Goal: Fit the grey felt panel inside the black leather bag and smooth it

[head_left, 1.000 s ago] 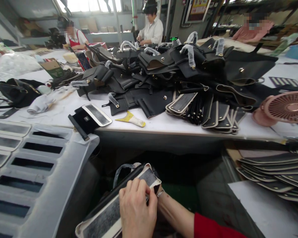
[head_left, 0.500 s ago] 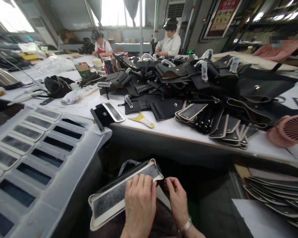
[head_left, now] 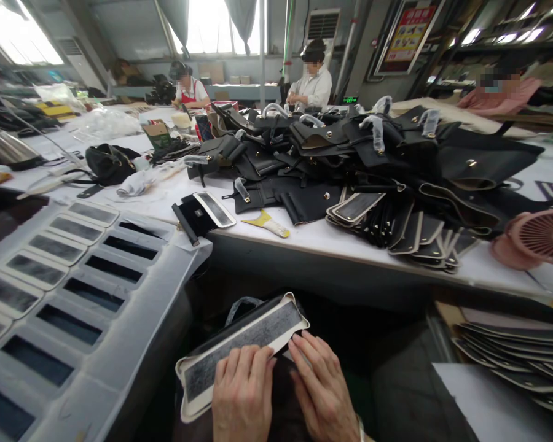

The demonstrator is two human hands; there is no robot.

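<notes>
Black bag was held below table edge.
It was gripped by the left hand; the right hand's hold was unclear.

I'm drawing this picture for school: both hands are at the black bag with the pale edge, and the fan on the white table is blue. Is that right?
Almost! The fan isn't blue; the head view shows it is pink. It is on the white table, and the left hand and right hand are at the black bag.
</notes>
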